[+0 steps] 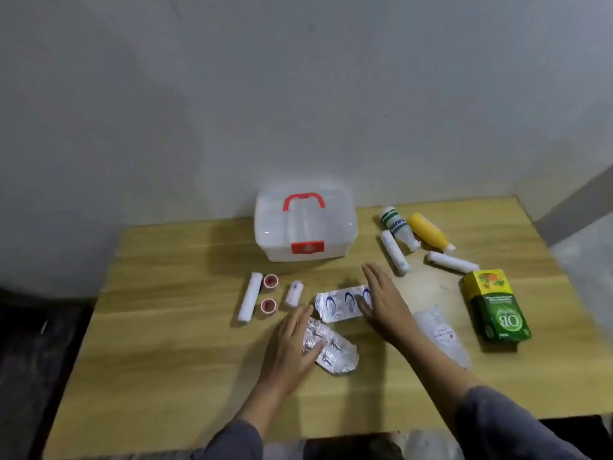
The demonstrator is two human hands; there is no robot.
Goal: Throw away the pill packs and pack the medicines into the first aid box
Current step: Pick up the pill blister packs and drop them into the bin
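Note:
Two silver pill packs lie mid-table. My left hand rests flat on the left edge of the crumpled near pack, fingers apart. My right hand lies spread over the right end of the far pack, which has blue print. Neither pack is lifted. The translucent first aid box, with red handle and red latch, stands shut behind them. Left of the packs lie a long bandage roll, two red-cored tape rolls and a short roll.
At the right lie a green-labelled white bottle, a yellow bottle, two white rolls, a green and yellow carton and a clear plastic pouch. The wooden table meets a grey wall behind; dark floor lies left.

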